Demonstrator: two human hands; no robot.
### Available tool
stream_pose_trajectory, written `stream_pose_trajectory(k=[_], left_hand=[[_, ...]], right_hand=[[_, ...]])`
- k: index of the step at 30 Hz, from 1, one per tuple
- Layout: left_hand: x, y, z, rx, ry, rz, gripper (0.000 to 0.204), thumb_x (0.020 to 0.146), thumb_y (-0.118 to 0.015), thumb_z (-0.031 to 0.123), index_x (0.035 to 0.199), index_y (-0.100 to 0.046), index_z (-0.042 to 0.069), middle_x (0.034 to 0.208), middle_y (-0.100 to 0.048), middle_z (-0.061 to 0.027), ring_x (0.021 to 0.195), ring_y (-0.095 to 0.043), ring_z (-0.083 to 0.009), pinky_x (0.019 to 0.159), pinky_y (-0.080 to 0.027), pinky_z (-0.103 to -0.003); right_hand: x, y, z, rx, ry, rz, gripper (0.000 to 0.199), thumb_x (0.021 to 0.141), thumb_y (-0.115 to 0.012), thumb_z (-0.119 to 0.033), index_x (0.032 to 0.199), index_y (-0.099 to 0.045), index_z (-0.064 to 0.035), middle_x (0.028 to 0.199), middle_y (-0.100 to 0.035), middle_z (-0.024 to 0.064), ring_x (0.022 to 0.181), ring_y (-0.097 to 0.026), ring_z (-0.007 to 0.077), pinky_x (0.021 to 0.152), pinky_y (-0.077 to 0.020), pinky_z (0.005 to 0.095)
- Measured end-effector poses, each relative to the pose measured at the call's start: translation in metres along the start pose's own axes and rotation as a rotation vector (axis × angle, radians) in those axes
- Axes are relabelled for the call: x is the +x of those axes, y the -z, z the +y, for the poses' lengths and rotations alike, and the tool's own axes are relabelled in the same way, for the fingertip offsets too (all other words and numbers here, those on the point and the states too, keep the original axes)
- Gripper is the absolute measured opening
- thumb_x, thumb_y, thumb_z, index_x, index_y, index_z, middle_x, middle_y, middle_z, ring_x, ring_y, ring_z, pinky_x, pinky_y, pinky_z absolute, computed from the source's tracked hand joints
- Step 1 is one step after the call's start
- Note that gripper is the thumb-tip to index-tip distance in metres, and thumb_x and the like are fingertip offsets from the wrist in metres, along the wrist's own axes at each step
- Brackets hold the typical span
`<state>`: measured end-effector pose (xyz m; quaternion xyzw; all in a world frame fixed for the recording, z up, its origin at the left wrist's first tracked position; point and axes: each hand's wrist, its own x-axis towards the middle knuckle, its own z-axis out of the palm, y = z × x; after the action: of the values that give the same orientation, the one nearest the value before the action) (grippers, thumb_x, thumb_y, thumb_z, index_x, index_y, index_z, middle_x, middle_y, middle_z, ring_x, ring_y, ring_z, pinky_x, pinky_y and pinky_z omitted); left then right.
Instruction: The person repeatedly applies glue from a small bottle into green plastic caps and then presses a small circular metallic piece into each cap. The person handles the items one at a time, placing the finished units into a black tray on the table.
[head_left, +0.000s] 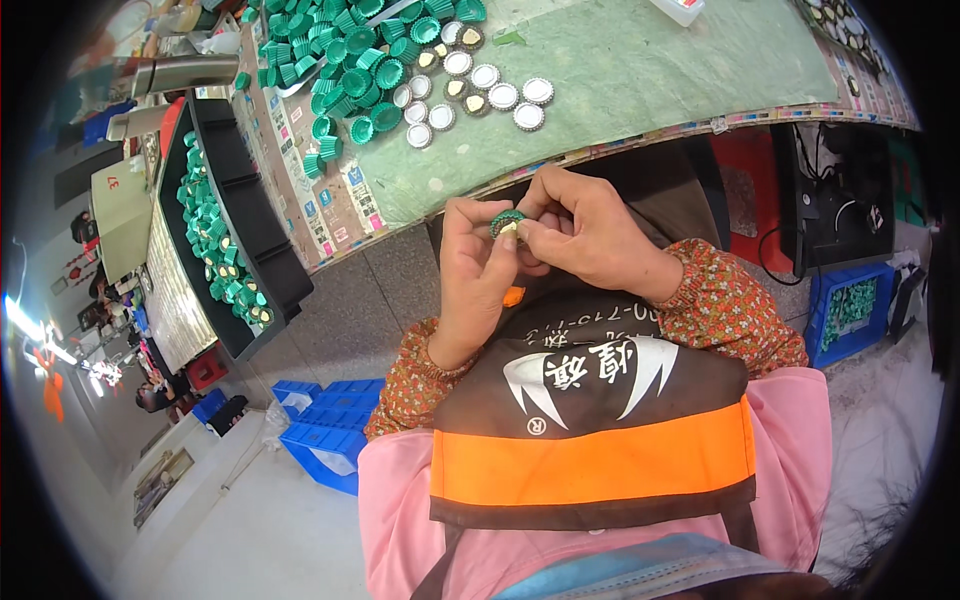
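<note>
Pale green sheeting (640, 90) covers much of the surface (325, 222), its edge bowed by the lens, with a light floor (265, 540) below and a bright room opening away at the left. On the sheeting's far side lies a heap of green fluted cups (350, 65), and beside it a loose scatter of white discs (503, 96) with crimped rims; among these, a few dark-rimmed discs (475, 102) carry pale lumps.

Nearer the body, just off the surface's edge and in front of the brown apron (590, 400), both hands work on one small green fluted piece (505, 217). The left hand (475, 265) has it pinched between thumb and fingers; the right hand (595, 235) presses thumb and forefinger to its other side, so each grip is closed on the same item. A pale bit (509, 228) shows at its lower edge — whether seated or loose, I cannot tell.

This piece looks partway through its handling, I judge. At the left, a black tray (262, 225) holds many green pieces (205, 235), several showing pale bits, which may be done ones. Plenty seems left: the heap is large, and many discs show only plain white — though some could simply lie face down.
</note>
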<state>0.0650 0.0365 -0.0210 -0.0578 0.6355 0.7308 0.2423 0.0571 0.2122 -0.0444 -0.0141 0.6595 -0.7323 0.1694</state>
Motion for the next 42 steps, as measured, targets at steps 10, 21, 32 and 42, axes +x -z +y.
stream_pose_trajectory(k=[10, 21, 32, 42], left_hand=[[0.005, 0.008, 0.005, -0.009, 0.128, 0.040, 0.019, 0.102, -0.052, 0.007, 0.119, -0.045, 0.005, 0.095, -0.063, -0.0090, 0.074, -0.062, -0.0091, 0.065, -0.060, -0.028], [0.009, 0.003, -0.005, 0.047, 0.015, 0.065, 0.017, 0.100, -0.053, 0.007, 0.115, -0.047, 0.004, 0.095, -0.064, -0.0077, 0.073, -0.062, -0.0083, 0.062, -0.055, -0.023], [0.014, 0.167, 0.070, -0.612, -0.492, 0.222, 0.030, 0.106, -0.050, 0.021, 0.122, -0.058, -0.002, 0.124, -0.065, -0.0163, 0.088, -0.068, -0.0195, 0.080, -0.061, -0.034], [0.052, 0.164, 0.071, 0.430, -0.420, 0.661, 0.025, 0.099, -0.060, 0.016, 0.120, -0.064, 0.003, 0.105, -0.065, -0.0051, 0.075, -0.059, -0.0123, 0.067, -0.048, -0.024]], right_hand=[[0.011, 0.022, -0.018, 0.208, -0.318, -0.150, 0.017, 0.097, -0.060, -0.015, 0.093, -0.064, 0.0011, 0.077, -0.062, 0.0019, 0.068, -0.057, 0.0082, 0.059, -0.0468, 0.0250], [0.010, 0.003, 0.004, -0.041, -0.038, -0.049, 0.014, 0.091, -0.069, -0.012, 0.091, -0.061, 0.0003, 0.079, -0.061, 0.0010, 0.071, -0.052, 0.0045, 0.061, -0.0433, 0.0242], [0.027, 0.082, -0.036, -0.485, 0.353, 0.442, 0.021, 0.094, -0.066, -0.015, 0.110, -0.065, -0.0010, 0.093, -0.062, 0.0062, 0.084, -0.057, 0.0137, 0.074, -0.0470, 0.0286], [0.069, 0.176, -0.025, -1.431, 0.410, 0.754, 0.042, 0.091, -0.068, -0.026, 0.128, -0.063, -0.0076, 0.120, -0.063, 0.0143, 0.114, -0.056, 0.0355, 0.094, -0.0454, 0.0476]])
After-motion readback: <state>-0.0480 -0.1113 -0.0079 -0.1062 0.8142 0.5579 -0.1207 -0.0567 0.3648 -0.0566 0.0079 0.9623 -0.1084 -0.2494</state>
